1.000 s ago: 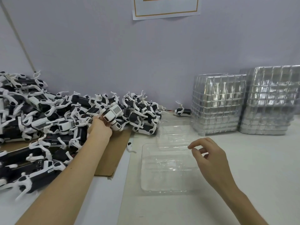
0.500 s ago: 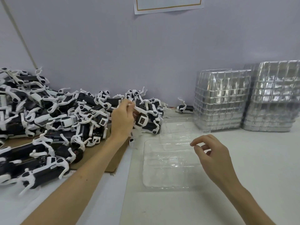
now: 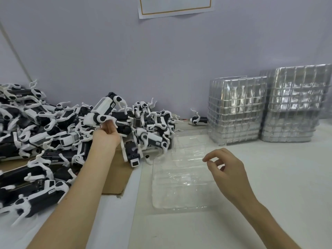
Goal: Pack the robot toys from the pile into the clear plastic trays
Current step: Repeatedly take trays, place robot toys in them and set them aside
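Gripping a black-and-white robot dog toy point(image 3: 104, 109) from below, the left hand point(image 3: 107, 134) holds it tilted just above the pile of robot toys point(image 3: 45, 133). The right hand point(image 3: 227, 170) hovers, its fingers point(image 3: 212, 155) loosely curled and empty; directly beneath them a clear plastic tray point(image 3: 179, 191) lies on the white surface point(image 3: 278, 177).

Toys first: one pile point(image 3: 45, 126), far too tangled to count, dozens at least. One held toy point(image 3: 106, 109) up in the left hand point(image 3: 107, 131), and one lone toy point(image 3: 198, 120) by the wall. Two loose trays: near tray point(image 3: 179, 186), far tray point(image 3: 188, 139). Two tray stacks: left stack point(image 3: 237, 110), right stack point(image 3: 294, 105). One cardboard point(image 3: 116, 177), one paper point(image 3: 175, 5). Two hands, counting the right hand point(image 3: 226, 169).
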